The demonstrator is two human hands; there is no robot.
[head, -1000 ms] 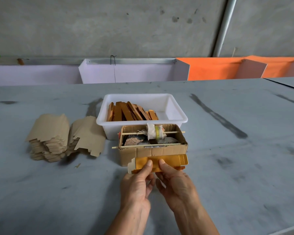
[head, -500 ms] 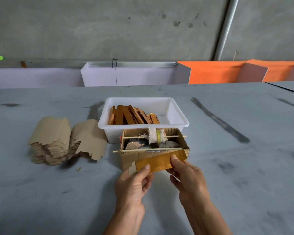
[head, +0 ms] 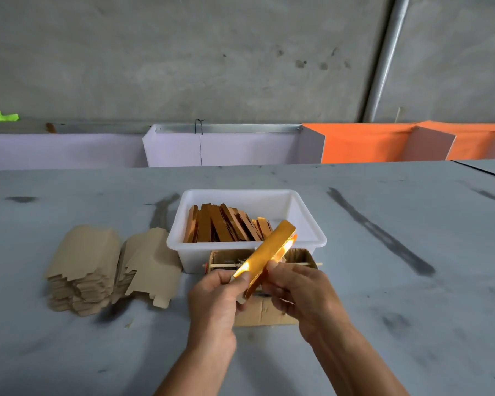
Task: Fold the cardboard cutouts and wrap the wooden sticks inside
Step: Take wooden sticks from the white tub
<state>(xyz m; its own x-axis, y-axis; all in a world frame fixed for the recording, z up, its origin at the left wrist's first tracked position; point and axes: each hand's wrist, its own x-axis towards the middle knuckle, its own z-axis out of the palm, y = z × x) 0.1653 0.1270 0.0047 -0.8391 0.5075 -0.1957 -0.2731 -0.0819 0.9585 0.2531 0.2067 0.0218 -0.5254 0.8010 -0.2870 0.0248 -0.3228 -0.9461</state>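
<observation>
- Now your left hand (head: 216,292) grips the near, lower end of a gold wrapped stick (head: 265,257), thumb laid over its top face and the other fingers curled beneath.
- Your right hand (head: 300,295) pinches the same stick from its right edge, just beside your left thumb, fingertips pressed to the shiny side.
- You hold the stick lifted off the table (head: 69,352); it slants up and away to the right, and its far end crosses in front of the white plastic tub (head: 306,221).
- A bright glare runs along the stick's right edge, so you cannot tell there how the wrapping is closed.
- Inside the tub lie more gold-brown sticks (head: 226,227), leaning together against its left half.
- Directly before the tub sits an open cardboard box (head: 265,311); your hands hide most of it, and you can see a thin wooden skewer (head: 309,264) running across its top and poking out at the right.
- To your left, well apart from your hands, lies the stack of flat cardboard cutouts (head: 83,270), with a second, looser pile (head: 152,267) leaning against it and reaching nearly to the tub's left wall.
- Beyond the table's far edge stand pale lilac panels (head: 229,150) and orange panels (head: 366,144) against a grey concrete wall (head: 212,52).
</observation>
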